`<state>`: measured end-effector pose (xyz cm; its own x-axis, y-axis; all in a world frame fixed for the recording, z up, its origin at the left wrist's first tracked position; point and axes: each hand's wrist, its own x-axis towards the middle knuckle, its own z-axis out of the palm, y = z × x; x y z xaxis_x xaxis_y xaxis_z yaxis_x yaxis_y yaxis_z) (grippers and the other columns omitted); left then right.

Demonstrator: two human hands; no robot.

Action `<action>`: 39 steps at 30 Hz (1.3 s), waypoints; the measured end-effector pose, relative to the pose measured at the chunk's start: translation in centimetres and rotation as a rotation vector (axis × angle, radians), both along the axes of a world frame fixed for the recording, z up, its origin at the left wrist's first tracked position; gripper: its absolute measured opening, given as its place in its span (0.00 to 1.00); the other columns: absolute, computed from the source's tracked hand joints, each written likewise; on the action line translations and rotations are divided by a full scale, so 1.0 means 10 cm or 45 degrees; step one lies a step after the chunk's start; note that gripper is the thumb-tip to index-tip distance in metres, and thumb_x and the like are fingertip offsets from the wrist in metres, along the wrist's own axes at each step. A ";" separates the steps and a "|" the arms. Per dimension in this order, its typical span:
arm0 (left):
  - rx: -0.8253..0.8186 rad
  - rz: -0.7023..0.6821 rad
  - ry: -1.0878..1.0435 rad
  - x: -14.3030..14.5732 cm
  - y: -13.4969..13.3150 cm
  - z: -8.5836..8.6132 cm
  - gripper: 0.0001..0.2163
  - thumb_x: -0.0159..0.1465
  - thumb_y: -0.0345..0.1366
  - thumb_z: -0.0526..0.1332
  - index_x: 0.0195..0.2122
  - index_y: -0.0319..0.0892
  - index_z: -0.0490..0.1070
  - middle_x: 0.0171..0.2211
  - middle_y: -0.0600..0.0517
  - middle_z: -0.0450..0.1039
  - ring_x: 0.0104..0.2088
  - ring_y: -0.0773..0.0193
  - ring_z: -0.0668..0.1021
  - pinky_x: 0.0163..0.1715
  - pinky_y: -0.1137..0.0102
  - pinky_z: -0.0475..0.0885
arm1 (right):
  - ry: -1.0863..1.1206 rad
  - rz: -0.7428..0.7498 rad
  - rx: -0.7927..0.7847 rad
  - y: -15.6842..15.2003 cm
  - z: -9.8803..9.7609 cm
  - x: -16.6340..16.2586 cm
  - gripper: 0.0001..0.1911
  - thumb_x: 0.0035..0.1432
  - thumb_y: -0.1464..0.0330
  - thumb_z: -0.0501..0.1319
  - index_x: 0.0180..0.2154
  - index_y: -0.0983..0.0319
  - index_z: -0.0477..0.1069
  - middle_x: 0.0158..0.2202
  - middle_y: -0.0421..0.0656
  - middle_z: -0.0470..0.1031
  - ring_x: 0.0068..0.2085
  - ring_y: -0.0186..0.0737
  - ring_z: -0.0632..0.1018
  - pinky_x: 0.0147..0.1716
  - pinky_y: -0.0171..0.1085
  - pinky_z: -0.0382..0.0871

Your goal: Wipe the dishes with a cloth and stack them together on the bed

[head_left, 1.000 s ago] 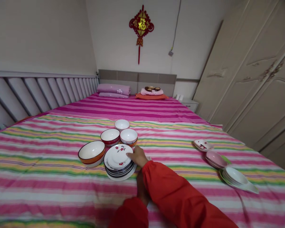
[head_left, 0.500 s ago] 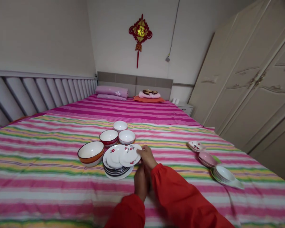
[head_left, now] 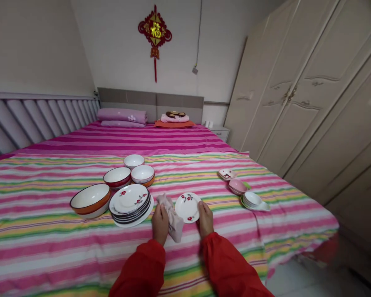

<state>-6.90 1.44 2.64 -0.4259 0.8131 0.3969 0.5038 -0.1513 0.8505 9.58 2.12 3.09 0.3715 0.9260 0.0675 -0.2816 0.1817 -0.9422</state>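
Observation:
My right hand (head_left: 205, 219) grips the near edge of a small white plate (head_left: 188, 206) with red flowers, held just above the striped bed cover. My left hand (head_left: 160, 222) is closed on a crumpled pale cloth (head_left: 173, 218) that lies between the two hands. To the left stands a stack of plates (head_left: 130, 204), its top one white with red flowers. Both sleeves are red.
An orange-rimmed big bowl (head_left: 90, 199) and three smaller bowls (head_left: 130, 173) stand left of and behind the stack. More small dishes (head_left: 237, 186) and a white pile (head_left: 252, 200) lie at the right near the bed's edge. A wardrobe (head_left: 306, 99) stands to the right.
My right hand has lifted the small flowered plate off the stack and carried it to the right. My left hand has come forward and closed on the cloth. The view has swung right.

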 end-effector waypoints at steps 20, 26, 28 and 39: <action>-0.366 -0.628 0.997 0.60 0.12 0.13 0.25 0.69 0.35 0.40 0.66 0.36 0.51 0.67 0.39 0.52 0.66 0.55 0.57 0.63 0.48 0.50 | -0.247 0.130 0.032 0.03 -0.02 -0.01 0.27 0.58 0.44 0.49 0.31 0.60 0.70 0.31 0.44 0.75 0.35 0.42 0.74 0.39 0.39 0.69; -0.514 -0.411 1.078 0.33 -0.09 0.01 0.24 0.67 0.31 0.43 0.63 0.33 0.58 0.65 0.37 0.55 0.66 0.49 0.58 0.63 0.47 0.50 | -0.338 0.102 0.028 0.03 -0.04 -0.01 0.23 0.60 0.47 0.48 0.29 0.58 0.66 0.28 0.41 0.70 0.32 0.41 0.71 0.33 0.38 0.67; -0.417 -0.540 1.121 0.28 -0.27 -0.06 0.24 0.67 0.31 0.43 0.64 0.35 0.58 0.65 0.39 0.56 0.66 0.51 0.57 0.63 0.49 0.51 | -0.320 0.111 0.034 0.02 -0.02 -0.02 0.23 0.61 0.48 0.48 0.30 0.58 0.67 0.29 0.42 0.71 0.33 0.41 0.71 0.34 0.38 0.67; -0.397 -0.783 0.987 0.70 0.05 0.16 0.25 0.69 0.34 0.40 0.67 0.37 0.51 0.68 0.41 0.49 0.67 0.56 0.54 0.64 0.50 0.46 | -0.206 0.134 -0.011 0.03 -0.01 -0.02 0.24 0.61 0.48 0.47 0.28 0.59 0.67 0.28 0.42 0.73 0.33 0.41 0.72 0.37 0.39 0.68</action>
